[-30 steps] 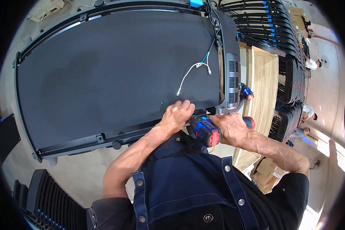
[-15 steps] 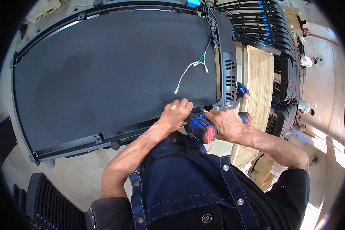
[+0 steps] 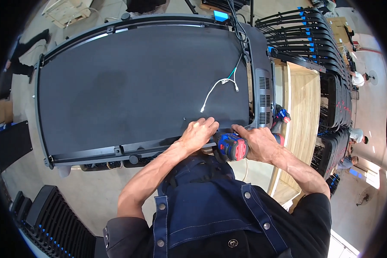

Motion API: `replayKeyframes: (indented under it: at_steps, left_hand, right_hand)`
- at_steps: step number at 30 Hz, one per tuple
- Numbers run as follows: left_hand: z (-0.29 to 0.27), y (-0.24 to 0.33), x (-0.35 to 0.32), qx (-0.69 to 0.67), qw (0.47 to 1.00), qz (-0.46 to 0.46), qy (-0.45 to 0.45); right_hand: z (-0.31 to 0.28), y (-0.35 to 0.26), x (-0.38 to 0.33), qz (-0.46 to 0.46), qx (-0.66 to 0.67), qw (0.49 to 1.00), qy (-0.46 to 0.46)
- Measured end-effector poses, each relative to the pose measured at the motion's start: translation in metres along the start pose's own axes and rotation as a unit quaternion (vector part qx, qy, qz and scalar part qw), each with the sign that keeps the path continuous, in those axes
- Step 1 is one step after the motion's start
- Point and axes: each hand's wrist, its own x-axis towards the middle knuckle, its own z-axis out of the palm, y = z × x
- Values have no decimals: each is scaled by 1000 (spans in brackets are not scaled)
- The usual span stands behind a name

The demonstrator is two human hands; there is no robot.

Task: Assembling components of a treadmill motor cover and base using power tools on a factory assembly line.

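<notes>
My right hand [image 3: 262, 144] is wrapped round the handle of a blue and red cordless drill [image 3: 230, 145], held sideways at the near edge of a treadmill [image 3: 146, 81]. The red rear of the drill faces me, and its nose is hidden. Curled just left of it, my left hand [image 3: 198, 134] rests at the treadmill's near side, by the front end. What its fingers hold is hidden. A white cable [image 3: 210, 92] with small plugs lies on the black belt, beyond both hands.
A second drill [image 3: 283, 114] sits beside the grey vented cover [image 3: 263, 96]. To the right stands a wooden crate [image 3: 303, 112], then stacked black frames [image 3: 288, 34]. More stacked black parts [image 3: 58, 219] stand at lower left. Several people are in the background.
The view has shifted, so the treadmill sits lower and further right in the picture. Both hands and the drill keep nearly the same place at its near edge.
</notes>
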Motion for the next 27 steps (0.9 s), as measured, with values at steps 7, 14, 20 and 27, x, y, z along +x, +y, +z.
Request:
replayKeyframes:
  at_steps: [7, 14, 20, 27]
  left_hand:
    - [2, 7, 0, 40, 999, 5, 19]
    - [5, 5, -2, 43, 997, 26, 54]
    - [7, 7, -2, 49, 996, 33, 66]
    - [8, 6, -2, 50, 995, 37, 81]
  right_hand:
    - [9, 11, -7, -11, -4, 1000, 25]
    - [5, 9, -11, -4, -20, 1000, 3]
    - [8, 13, -15, 9, -12, 1000, 12]
    - [13, 15, -19, -5, -9, 998, 56]
